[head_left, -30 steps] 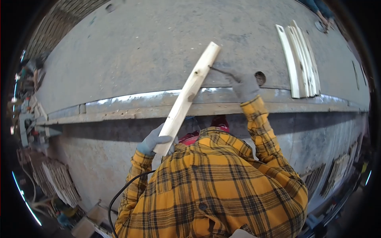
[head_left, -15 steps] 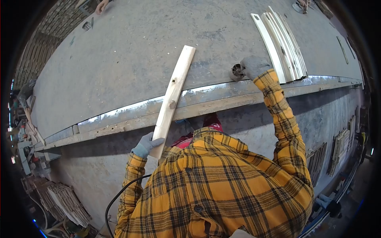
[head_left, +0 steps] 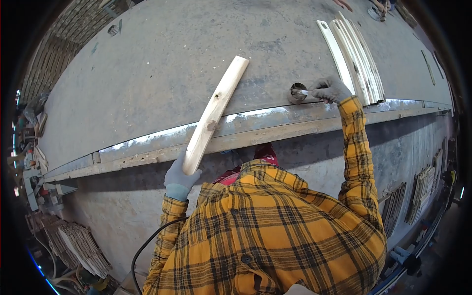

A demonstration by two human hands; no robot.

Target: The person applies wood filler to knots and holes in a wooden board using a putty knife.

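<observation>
A long pale wooden slat (head_left: 215,112) lies slanted across the grey workbench (head_left: 162,64), its near end sticking out past the metal front edge. My gloved left hand (head_left: 178,176) grips that near end from below. My gloved right hand (head_left: 329,89) holds a thin metal tool (head_left: 304,92) whose tip reaches into a small round tin (head_left: 297,92) on the bench. Both sleeves are yellow plaid.
A stack of pale wooden slats (head_left: 355,59) lies on the bench just right of my right hand. The metal-clad bench edge (head_left: 255,115) runs across the view. More stacked slats (head_left: 78,246) rest on the floor at lower left. A black cable (head_left: 142,250) hangs by my left arm.
My right hand has drawn back a little to the right and now dips the tool into the tin. The slat has turned slightly, and my left hand has shifted under its near end.
</observation>
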